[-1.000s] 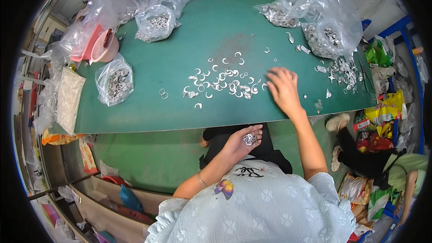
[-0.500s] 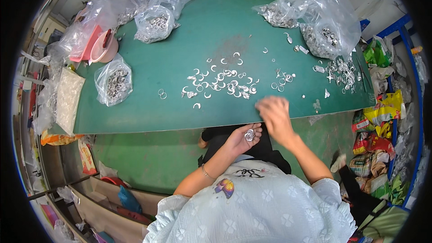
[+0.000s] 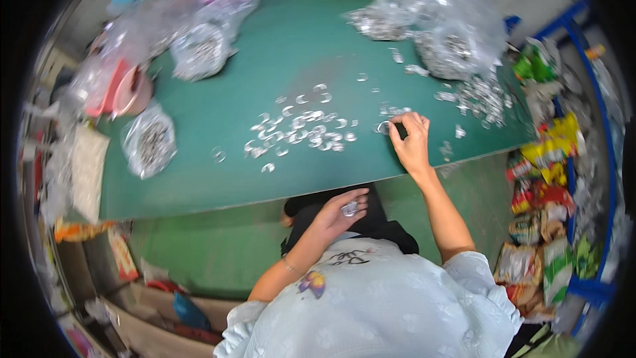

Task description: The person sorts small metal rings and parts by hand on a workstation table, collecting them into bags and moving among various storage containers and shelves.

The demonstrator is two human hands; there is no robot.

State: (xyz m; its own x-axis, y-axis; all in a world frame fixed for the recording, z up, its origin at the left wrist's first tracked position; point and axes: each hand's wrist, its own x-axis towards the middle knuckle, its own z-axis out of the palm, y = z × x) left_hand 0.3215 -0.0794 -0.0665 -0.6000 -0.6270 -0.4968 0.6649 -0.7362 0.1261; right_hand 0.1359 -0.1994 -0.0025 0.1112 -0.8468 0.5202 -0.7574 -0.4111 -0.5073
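Rings lie just left of the right hand, by its thumb; I cannot tell whether it pinches one. The left hand curls around metal pieces.

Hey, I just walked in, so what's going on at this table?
A person is handling small silvery pieces at a green table. Their left hand, just off the table's near edge, cradles a few in its palm. Their right hand is down at a small cluster, though blur hides whether it grips one. Loose curved pieces lie scattered mid-table, with a heap and filled clear bags around them.
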